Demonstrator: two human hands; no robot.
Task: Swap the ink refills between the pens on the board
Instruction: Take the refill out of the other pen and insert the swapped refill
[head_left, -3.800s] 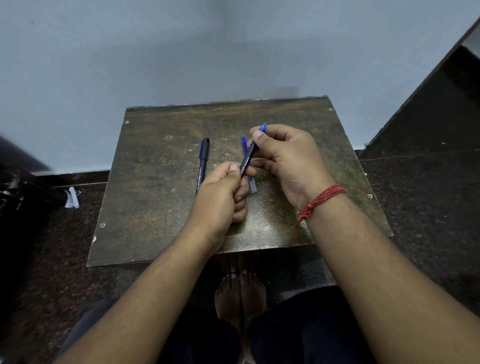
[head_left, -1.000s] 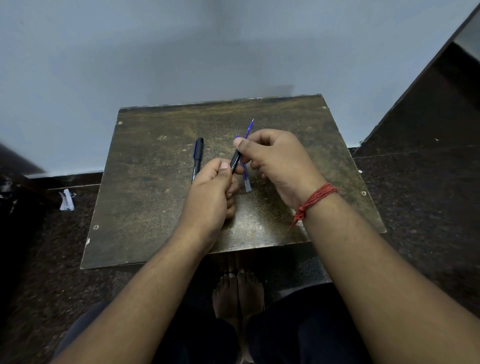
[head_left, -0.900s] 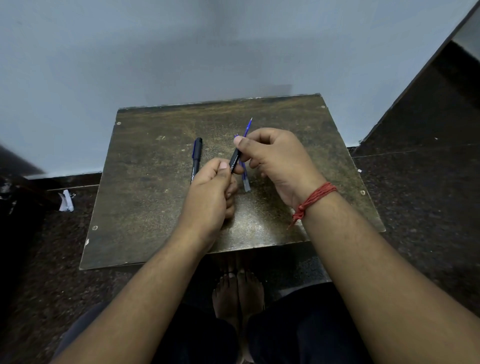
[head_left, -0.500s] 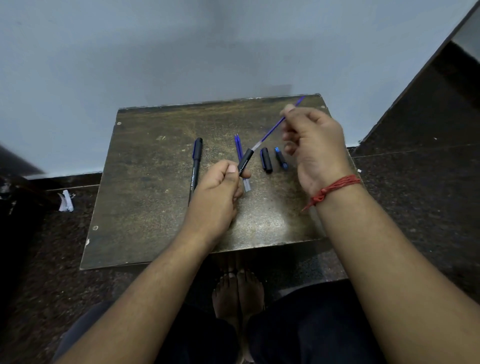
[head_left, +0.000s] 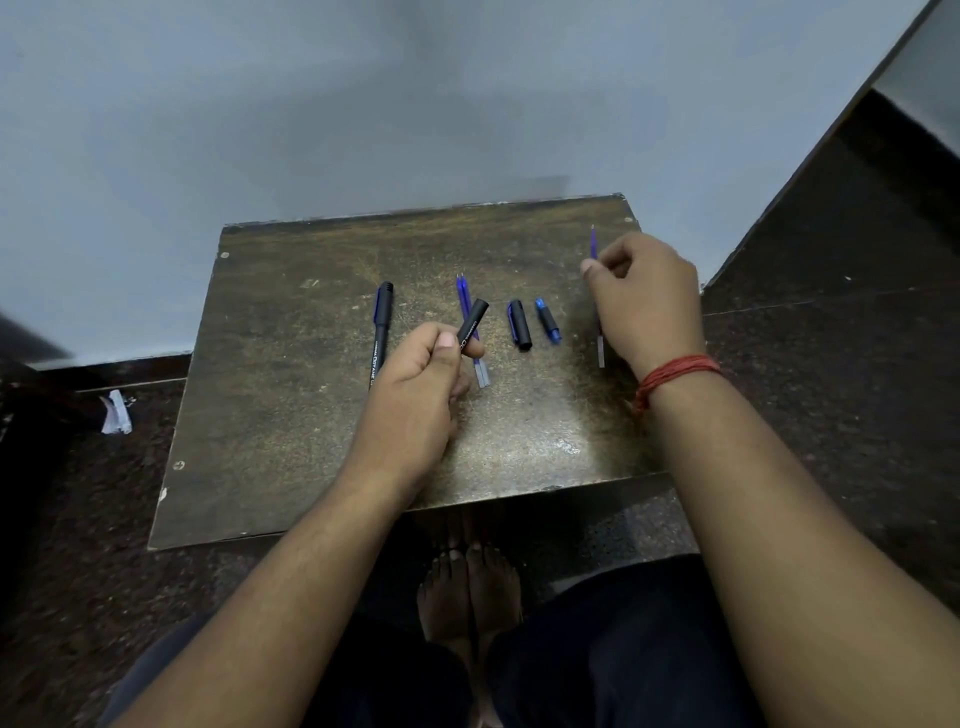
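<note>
Gripping an empty black barrel (head_left: 471, 323), left hand (head_left: 415, 395); right hand (head_left: 647, 299) pinches a thin blue refill (head_left: 594, 244).

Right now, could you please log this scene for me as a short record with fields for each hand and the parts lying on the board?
left hand: left hand grips the empty black barrel
right hand: right hand pinches a blue refill over the board's right side
board: brown board on a dark floor
whole pen: capped black pen, far left
loose refills: two refills, side by side behind the barrel
small parts: black cap; blue tip piece beside it
</note>
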